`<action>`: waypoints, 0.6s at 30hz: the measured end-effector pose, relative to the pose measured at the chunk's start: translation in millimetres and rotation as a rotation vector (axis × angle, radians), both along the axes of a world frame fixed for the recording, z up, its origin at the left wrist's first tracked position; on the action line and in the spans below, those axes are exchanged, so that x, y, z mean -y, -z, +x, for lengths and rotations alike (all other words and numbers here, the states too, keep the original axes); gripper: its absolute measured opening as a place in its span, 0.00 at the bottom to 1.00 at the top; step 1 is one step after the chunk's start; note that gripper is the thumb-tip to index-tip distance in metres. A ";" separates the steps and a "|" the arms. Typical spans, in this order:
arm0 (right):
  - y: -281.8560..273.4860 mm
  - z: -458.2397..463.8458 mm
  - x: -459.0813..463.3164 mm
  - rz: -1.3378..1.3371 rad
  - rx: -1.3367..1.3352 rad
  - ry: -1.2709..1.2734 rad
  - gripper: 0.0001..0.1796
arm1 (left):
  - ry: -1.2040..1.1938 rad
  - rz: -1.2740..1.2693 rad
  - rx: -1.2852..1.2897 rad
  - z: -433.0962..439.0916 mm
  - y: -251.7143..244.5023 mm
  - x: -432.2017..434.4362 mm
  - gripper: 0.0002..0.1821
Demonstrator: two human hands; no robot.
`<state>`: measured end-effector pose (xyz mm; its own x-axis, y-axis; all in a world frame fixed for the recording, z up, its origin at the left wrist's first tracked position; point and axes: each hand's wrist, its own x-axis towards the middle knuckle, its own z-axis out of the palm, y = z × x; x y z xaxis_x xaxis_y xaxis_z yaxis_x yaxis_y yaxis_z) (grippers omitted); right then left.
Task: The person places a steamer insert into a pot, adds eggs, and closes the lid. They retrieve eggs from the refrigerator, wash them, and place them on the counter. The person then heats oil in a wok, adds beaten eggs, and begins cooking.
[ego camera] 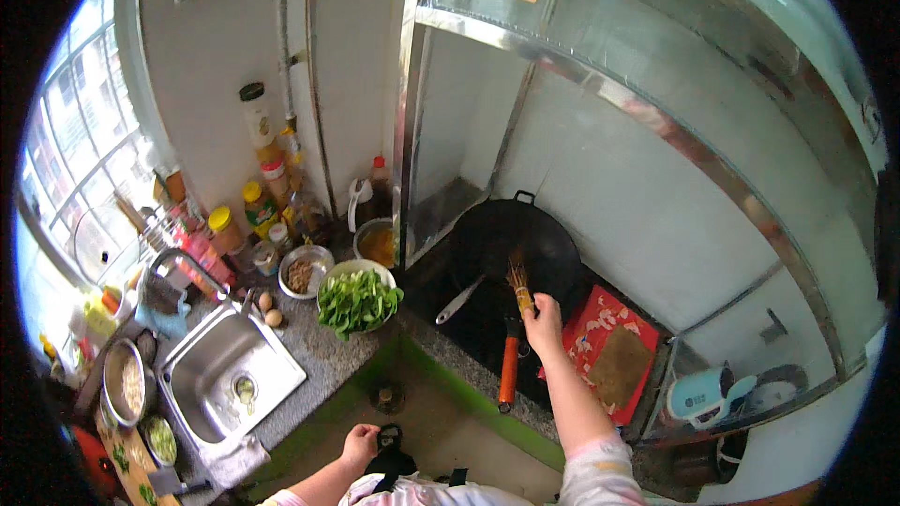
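A whisk-like bamboo brush (pixel 519 281) is held in my right hand (pixel 545 323), its bristles down inside a large black wok (pixel 492 239) on the stove. The wok's orange handle (pixel 508 372) points towards me, below that hand. A light-handled utensil (pixel 458 302) leans on the wok's near left rim. My left hand (pixel 361 444) hangs in front of my body at the bottom, its fingers curled beside a black strap or buckle; whether it holds anything cannot be told.
Left of the stove are a bowl of leafy greens (pixel 358 301), a metal bowl of minced food (pixel 306 272), two eggs (pixel 268 309) and a steel sink (pixel 235 372). Right of the wok lies a red sheet (pixel 645 323) with scraps. A metal-framed enclosure (pixel 520 42) surrounds the stove.
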<state>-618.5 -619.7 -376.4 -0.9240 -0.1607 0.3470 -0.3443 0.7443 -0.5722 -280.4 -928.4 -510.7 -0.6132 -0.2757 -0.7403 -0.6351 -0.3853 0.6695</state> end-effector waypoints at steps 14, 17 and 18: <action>-6.6 -61.3 -32.8 -0.343 0.525 0.348 0.28 | 0.302 0.157 -0.198 -99.5 -46.7 66.5 0.07; -39.6 -9.8 -67.7 -0.916 0.651 0.259 0.22 | 0.328 0.197 -0.182 -113.3 -46.5 57.3 0.15; -46.6 8.8 -78.2 -1.030 0.672 0.236 0.21 | 0.364 0.189 -0.181 -118.2 -47.6 50.1 0.17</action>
<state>-609.7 -541.5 -329.8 -0.9361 0.0980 -0.3379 0.3219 -0.1494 -0.9349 -398.6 -978.5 -463.1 -0.7697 0.1116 -0.6286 -0.6307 -0.2849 0.7218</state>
